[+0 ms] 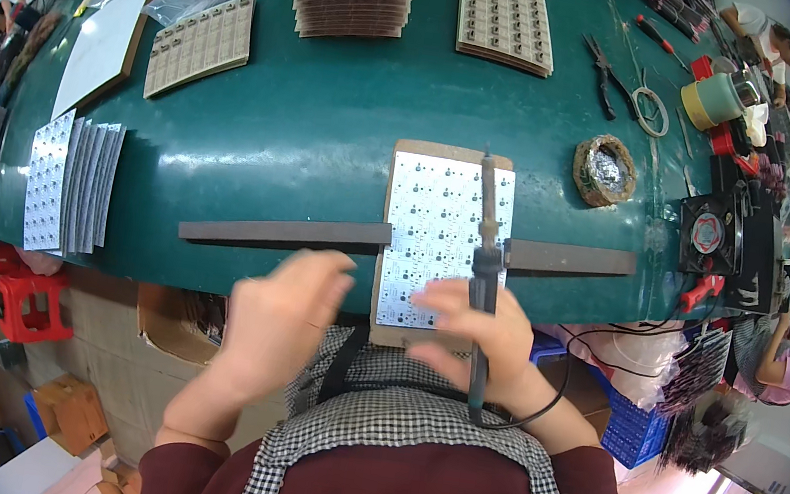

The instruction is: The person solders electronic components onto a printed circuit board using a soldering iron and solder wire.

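Note:
A white printed circuit board (420, 215) with rows of dark component spots lies on a brown backing board (457, 154) at the table's near edge. My right hand (501, 335) is over the board's lower right part, holding a soldering iron (487, 268). The iron points away from me, its tip near the board's top right corner; its black cord loops by my wrist. Left of the board, my left hand (284, 304) is raised near the table edge. Its fingers look curled but are smeared by motion, so whether they hold anything is unclear.
Dark bars (291, 231) flank the board on the green table (311, 124). White boards (47, 183) stand in a row at left. Stacked boards (506, 18) lie farther back. Pliers (602, 79), a tape roll (605, 172) and a small fan (708, 232) sit at right. Other people work beyond.

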Demonstrator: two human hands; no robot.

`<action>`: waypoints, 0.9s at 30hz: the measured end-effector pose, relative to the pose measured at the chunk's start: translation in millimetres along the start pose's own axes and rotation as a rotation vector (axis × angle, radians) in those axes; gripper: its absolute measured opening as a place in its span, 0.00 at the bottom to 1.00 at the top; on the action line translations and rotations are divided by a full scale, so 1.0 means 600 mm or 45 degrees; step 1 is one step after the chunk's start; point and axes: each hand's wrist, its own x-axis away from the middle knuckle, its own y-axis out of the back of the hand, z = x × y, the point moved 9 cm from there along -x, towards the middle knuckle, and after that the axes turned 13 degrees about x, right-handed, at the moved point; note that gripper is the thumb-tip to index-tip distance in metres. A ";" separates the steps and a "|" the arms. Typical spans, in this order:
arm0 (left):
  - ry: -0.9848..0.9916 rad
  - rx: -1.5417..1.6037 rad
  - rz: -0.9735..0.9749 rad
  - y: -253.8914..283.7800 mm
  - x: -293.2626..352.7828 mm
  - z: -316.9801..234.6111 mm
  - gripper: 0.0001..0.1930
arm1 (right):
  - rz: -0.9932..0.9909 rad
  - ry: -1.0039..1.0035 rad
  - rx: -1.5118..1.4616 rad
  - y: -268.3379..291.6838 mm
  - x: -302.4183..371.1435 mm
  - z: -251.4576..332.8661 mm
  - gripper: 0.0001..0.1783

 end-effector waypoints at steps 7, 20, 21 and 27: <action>0.137 0.215 0.283 -0.106 0.006 -0.049 0.20 | -0.078 0.050 -0.248 -0.018 0.009 0.021 0.21; 0.314 0.423 0.426 -0.086 0.003 -0.082 0.12 | -0.102 0.059 -0.056 0.062 0.023 -0.011 0.17; 0.172 0.452 0.458 -0.091 -0.005 -0.095 0.10 | -0.103 0.060 -0.058 0.066 0.019 -0.012 0.17; 0.534 0.865 0.228 -0.083 -0.032 -0.041 0.06 | 0.041 0.004 0.339 0.128 0.027 -0.046 0.21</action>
